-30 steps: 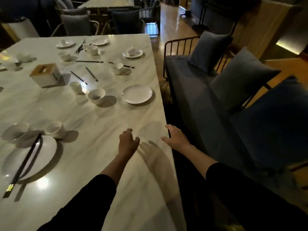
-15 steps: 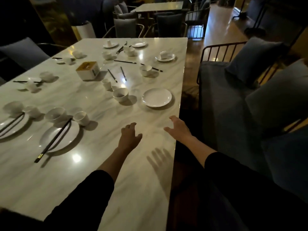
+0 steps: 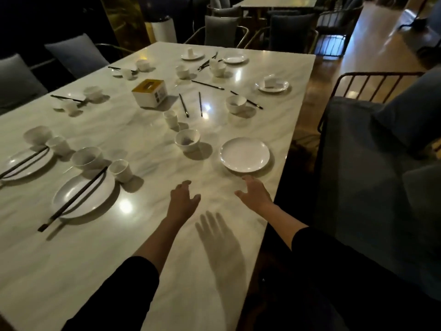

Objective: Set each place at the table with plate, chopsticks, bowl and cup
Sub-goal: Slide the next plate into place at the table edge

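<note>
Dim room, warm light. Long pale marble bench (image 3: 100, 254) as landmark, glossy, lamp glare spots on its surface. Right of bench: dark metal-railed sofa (image 3: 372, 144) with blue-grey cushions (image 3: 415, 108). Left of bench: grey cushioned chairs (image 3: 76, 53) against dark wall. Beyond far end of bench: two padded chairs (image 3: 222, 32), second table (image 3: 279, 1) behind them. Far left of bench end: gold panel (image 3: 126, 22), white cylinder (image 3: 164, 31) beside it. Glossy wooden floor (image 3: 372, 44) beyond bench, far right.

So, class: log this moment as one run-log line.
left hand: open, empty | right hand: open, empty, nearing plate | bowl, cup, chopsticks: loose beyond
</note>
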